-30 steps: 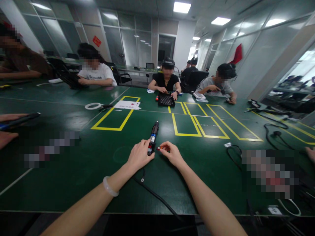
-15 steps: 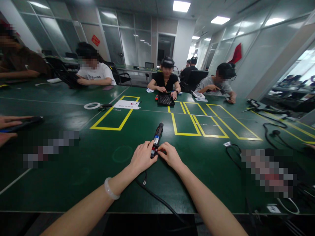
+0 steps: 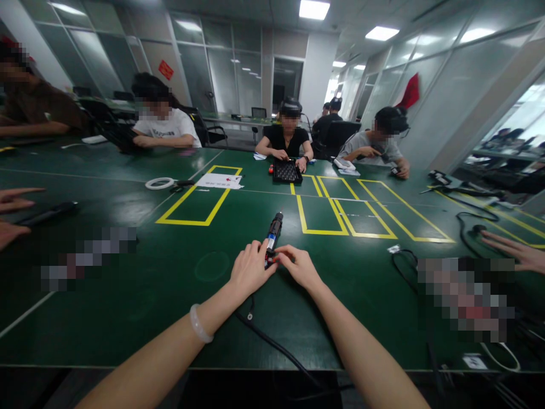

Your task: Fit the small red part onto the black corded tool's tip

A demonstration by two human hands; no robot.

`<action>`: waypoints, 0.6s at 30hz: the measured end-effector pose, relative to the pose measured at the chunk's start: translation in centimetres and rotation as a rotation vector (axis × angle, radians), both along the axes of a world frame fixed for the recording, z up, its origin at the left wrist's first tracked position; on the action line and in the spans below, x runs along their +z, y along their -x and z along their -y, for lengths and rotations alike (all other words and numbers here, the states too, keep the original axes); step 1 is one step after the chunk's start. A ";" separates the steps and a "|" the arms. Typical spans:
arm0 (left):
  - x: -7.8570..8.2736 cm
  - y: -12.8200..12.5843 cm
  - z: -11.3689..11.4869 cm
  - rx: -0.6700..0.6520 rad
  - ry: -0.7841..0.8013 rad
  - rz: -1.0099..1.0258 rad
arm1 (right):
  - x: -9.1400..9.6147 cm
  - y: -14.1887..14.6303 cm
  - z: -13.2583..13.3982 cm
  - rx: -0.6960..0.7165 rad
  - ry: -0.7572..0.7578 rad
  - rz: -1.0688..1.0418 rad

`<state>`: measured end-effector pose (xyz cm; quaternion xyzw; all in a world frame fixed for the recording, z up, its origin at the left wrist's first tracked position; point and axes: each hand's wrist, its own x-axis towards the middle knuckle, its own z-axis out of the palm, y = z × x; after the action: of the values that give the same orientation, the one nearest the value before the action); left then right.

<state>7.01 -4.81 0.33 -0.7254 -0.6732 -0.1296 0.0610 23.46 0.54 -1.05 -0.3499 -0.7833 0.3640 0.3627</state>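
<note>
In the head view an electric screwdriver (image 3: pixel 273 234) lies on the green table, its thin tip pointing away from me. Its casing seems to be off on top, as a silver and blue inner part shows. My left hand (image 3: pixel 252 268) is closed around the rear of it from the left. From the right, my right hand (image 3: pixel 300 268) pinches at a small red part (image 3: pixel 271 259) by the rear end. Fingers hide most of that end. A black cord (image 3: pixel 272 341) runs from under my left hand to the table's front edge, with a small ring terminal (image 3: pixel 250 316) beside it.
Yellow tape rectangles (image 3: pixel 323 232) mark the table (image 3: pixel 170 318). Across it a co-worker handles a black tray (image 3: pixel 287 171). Paper (image 3: pixel 219 181) and a white cable coil (image 3: pixel 159 183) lie ahead left. Co-workers' hands reach in at left (image 3: pixel 15 199) and right (image 3: pixel 515 253).
My right hand's fingers have moved slightly up and closer to the screwdriver. My left hand has shifted a little. At the right edge a co-worker's hand has come in; the left co-worker's hand has lifted.
</note>
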 end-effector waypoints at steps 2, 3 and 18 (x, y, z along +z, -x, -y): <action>0.1 0.0 0.0 0.005 0.012 0.004 | -0.4 0.1 -0.1 0.018 0.057 -0.063; 0.2 0.1 -0.1 0.005 0.017 0.007 | -0.6 0.1 -0.2 0.028 0.072 -0.090; 0.3 10.8 -2.1 0.222 0.164 -0.009 | -1.4 0.1 -0.6 0.012 0.029 -0.034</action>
<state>-3.77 -2.71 0.65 -0.6495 -0.7575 -0.0631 0.0184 23.40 1.15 -2.48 -0.3442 -0.7737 0.3832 0.3688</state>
